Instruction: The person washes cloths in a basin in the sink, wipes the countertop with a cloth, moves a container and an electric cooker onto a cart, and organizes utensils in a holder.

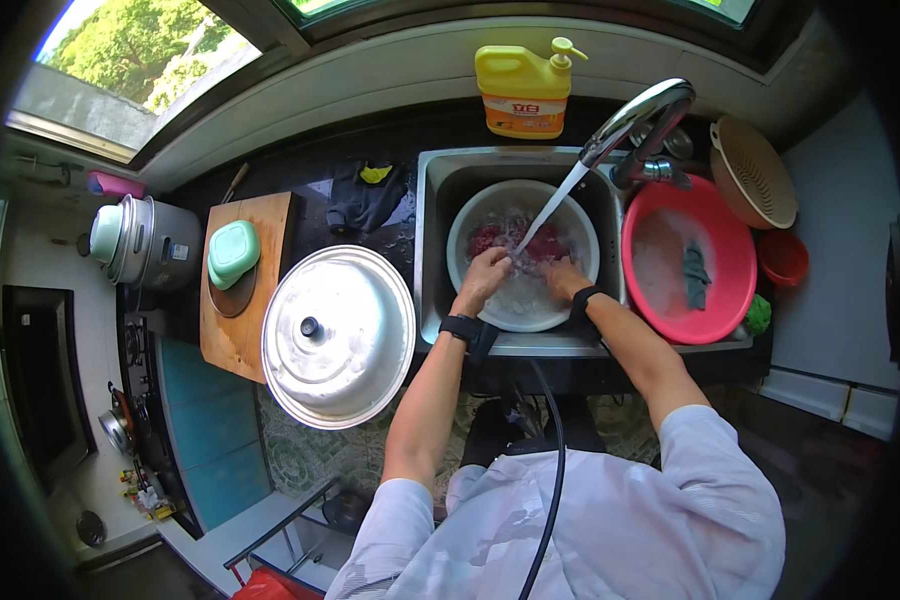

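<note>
At the sink (423, 235), the main hazard is overflow: the tap (660, 92) is running into the white basin (456, 268), and unchecked inflow could lift loose red pieces (547, 244) over the rim. A second hazard is splash, caused by the stream (558, 207) striking close to my hands; it could wet the dark bands (470, 334) on my wrists. Third, the metal lid (342, 312) lies near my left forearm; a wide elbow movement could knock it.

Finger state: my left hand (484, 277) is partly curled, fingertips down at the water beside the red pieces. My right hand (566, 281) reaches in from the opposite side, its fingertips obscured by water. I cannot tell how far either set of fingers is open, or whether either grips anything.

Appearance: the pieces are deep red, wet and irregular, lying in the basin amid bubbling, cloudy water. Their exact kind cannot be determined.
</note>
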